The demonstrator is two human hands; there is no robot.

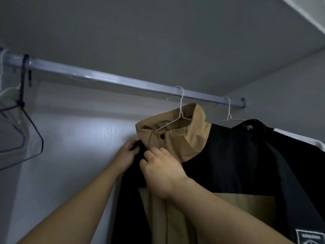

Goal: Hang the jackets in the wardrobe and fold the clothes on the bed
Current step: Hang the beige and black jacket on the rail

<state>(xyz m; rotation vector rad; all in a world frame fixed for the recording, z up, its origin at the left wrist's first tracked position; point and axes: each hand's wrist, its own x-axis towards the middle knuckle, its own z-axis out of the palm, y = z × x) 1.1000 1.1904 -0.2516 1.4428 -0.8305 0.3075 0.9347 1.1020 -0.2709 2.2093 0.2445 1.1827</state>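
At the far left of the wardrobe (73,141), a few empty hangers (26,124), dark wire ones and a pale one behind them, hang from the rail (105,76), which runs up and across to its bracket at the right. Past a bare stretch of rail comes the left hand (125,154), raised to the near edge of the tan-and-black jacket (195,138), its fingers curled round the black cloth at the shoulder and front opening. Just beside it, nearly touching, the right hand (161,169) pinches the jacket's front directly under the collar, below the small dark snap; its fingers are closed tight on the fabric, though exactly what they hold, a zip pull or a flap, cannot be told. The jacket is already on the rail, on a white wire hanger (181,110) whose arms vanish into the upright tan collar. It looks like a light shell: thin, soft, a little slick, so it will probably slump and slide on smooth wire if tugged by one side. The sensible hold is where the hands are now, at the two front edges close to the collar, evening the shoulders over the hanger and closing the top so it sits square. Further right a second white hanger (229,114) carries a black jacket (259,132) pressed against the first, with a white patch (309,236) low in the corner. The bed and its clothes are out of sight.
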